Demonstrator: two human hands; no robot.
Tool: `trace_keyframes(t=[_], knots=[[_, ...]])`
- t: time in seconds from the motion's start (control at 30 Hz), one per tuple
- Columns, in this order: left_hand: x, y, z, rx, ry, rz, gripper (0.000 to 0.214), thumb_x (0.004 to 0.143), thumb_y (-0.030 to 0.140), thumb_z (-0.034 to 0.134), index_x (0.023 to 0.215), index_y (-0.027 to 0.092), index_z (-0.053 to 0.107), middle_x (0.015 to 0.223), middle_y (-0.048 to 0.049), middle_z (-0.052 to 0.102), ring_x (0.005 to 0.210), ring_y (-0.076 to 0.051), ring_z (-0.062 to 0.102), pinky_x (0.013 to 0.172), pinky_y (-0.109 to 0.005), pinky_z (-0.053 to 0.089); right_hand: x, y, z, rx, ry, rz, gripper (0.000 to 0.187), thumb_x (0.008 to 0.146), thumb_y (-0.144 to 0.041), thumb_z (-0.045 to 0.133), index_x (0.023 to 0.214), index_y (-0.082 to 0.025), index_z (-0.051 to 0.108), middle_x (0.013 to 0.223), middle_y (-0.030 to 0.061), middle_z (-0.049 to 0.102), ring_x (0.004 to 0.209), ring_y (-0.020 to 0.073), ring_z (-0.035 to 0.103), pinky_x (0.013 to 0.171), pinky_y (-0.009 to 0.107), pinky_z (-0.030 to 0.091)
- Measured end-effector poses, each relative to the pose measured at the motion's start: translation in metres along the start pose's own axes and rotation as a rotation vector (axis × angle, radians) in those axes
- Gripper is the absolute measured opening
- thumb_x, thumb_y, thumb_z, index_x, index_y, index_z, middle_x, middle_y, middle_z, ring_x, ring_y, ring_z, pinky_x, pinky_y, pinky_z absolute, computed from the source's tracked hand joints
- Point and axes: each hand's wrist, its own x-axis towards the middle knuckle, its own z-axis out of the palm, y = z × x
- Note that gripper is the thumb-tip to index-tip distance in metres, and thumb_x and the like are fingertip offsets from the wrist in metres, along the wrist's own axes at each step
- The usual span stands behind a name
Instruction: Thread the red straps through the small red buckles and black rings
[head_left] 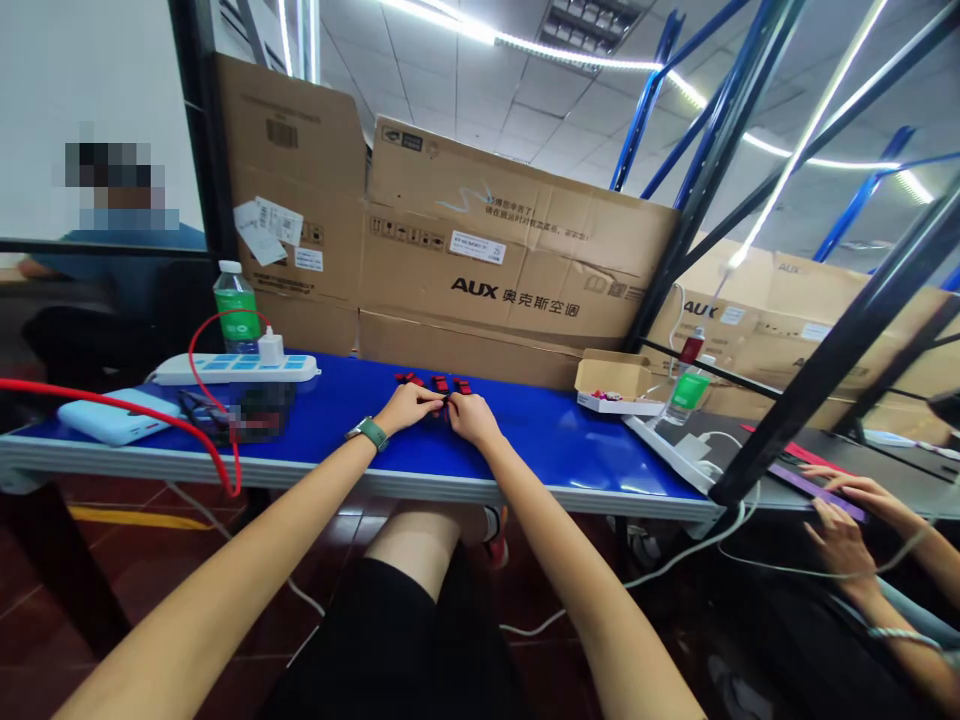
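The left hand (405, 406) and right hand (470, 414) meet fingertip to fingertip on the blue table (540, 440), apparently pinching one red part (448, 399). Risk: a slipping grip flicks it among the loose red parts (439, 381) just behind.

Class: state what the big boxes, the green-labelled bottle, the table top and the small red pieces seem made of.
Boxes: cardboard, matt brown, creased and printed. Bottle: likely plastic, translucent above the label. Table top: smooth blue sheet, perhaps laminate or vinyl, faintly reflective. Red pieces: probably plastic, too small to be sure.
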Motion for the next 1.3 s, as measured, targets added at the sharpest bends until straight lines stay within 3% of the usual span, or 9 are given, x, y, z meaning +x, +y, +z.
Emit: trace_keyframes(t=[0.13, 0.3, 0.43, 0.57, 0.73, 1.03, 1.3], knots=[[0.000, 0.001, 0.001, 0.025, -0.023, -0.002, 0.033, 0.080, 0.036, 0.066, 0.104, 0.018, 0.080, 0.089, -0.0068, 0.079, 0.083, -0.026, 0.075, 0.079, -0.033, 0.057, 0.000, 0.001, 0.002, 0.022, -0.022, 0.022, 0.023, 0.098, -0.025, 0.047, 0.097, -0.018, 0.069, 0.091, 0.0120, 0.074, 0.079, 0.0209, 0.067, 0.066, 0.026, 0.036], [0.002, 0.004, 0.001, 0.046, -0.010, 0.033, 0.039, 0.082, 0.039, 0.062, 0.110, 0.017, 0.078, 0.103, -0.0084, 0.078, 0.093, -0.027, 0.073, 0.091, -0.037, 0.054, 0.002, 0.004, 0.010, 0.098, 0.011, 0.087, 0.023, 0.097, -0.026, 0.048, 0.096, -0.019, 0.070, 0.089, 0.0095, 0.074, 0.078, 0.0198, 0.067, 0.066, 0.025, 0.035], [0.005, 0.003, 0.001, -0.228, -0.045, 0.016, 0.050, 0.086, 0.053, 0.058, 0.110, 0.014, 0.077, 0.115, -0.0112, 0.075, 0.112, -0.030, 0.067, 0.103, -0.043, 0.048, 0.005, 0.008, 0.017, 0.182, 0.093, 0.131, 0.021, 0.095, -0.022, 0.050, 0.089, -0.019, 0.071, 0.082, 0.0083, 0.074, 0.075, 0.0190, 0.067, 0.067, 0.024, 0.036], [0.005, 0.000, 0.001, -0.498, -0.091, -0.087, 0.062, 0.090, 0.063, 0.050, 0.111, 0.011, 0.076, 0.112, -0.0161, 0.075, 0.108, -0.032, 0.069, 0.095, -0.046, 0.053, 0.008, 0.013, 0.021, 0.289, 0.174, 0.124, 0.021, 0.093, -0.022, 0.053, 0.085, -0.018, 0.071, 0.079, 0.0067, 0.073, 0.069, 0.0177, 0.065, 0.064, 0.024, 0.037], [0.004, -0.002, -0.001, -0.307, 0.051, 0.009, 0.046, 0.076, 0.052, 0.075, 0.102, 0.014, 0.079, 0.108, -0.0128, 0.076, 0.104, -0.031, 0.070, 0.100, -0.044, 0.051, 0.009, 0.015, 0.023, 0.395, 0.234, 0.022, 0.019, 0.093, -0.024, 0.055, 0.092, -0.019, 0.073, 0.080, 0.0045, 0.074, 0.067, 0.0173, 0.064, 0.065, 0.024, 0.039], [0.003, -0.006, -0.003, -0.166, 0.069, 0.037, 0.039, 0.075, 0.047, 0.077, 0.100, 0.017, 0.081, 0.100, -0.0099, 0.078, 0.098, -0.031, 0.072, 0.096, -0.043, 0.053, 0.001, 0.010, 0.011, 0.288, 0.182, -0.108, 0.021, 0.095, -0.021, 0.051, 0.089, -0.019, 0.071, 0.081, 0.0083, 0.073, 0.072, 0.0190, 0.065, 0.066, 0.024, 0.038], [0.003, 0.003, -0.003, -0.270, 0.072, 0.065, 0.043, 0.073, 0.048, 0.079, 0.100, 0.015, 0.080, 0.101, -0.0115, 0.078, 0.096, -0.030, 0.073, 0.093, -0.042, 0.055, 0.003, 0.011, 0.016, 0.345, 0.242, -0.018, 0.021, 0.099, -0.025, 0.051, 0.098, -0.021, 0.071, 0.080, 0.0054, 0.073, 0.072, 0.0185, 0.066, 0.067, 0.023, 0.040]])
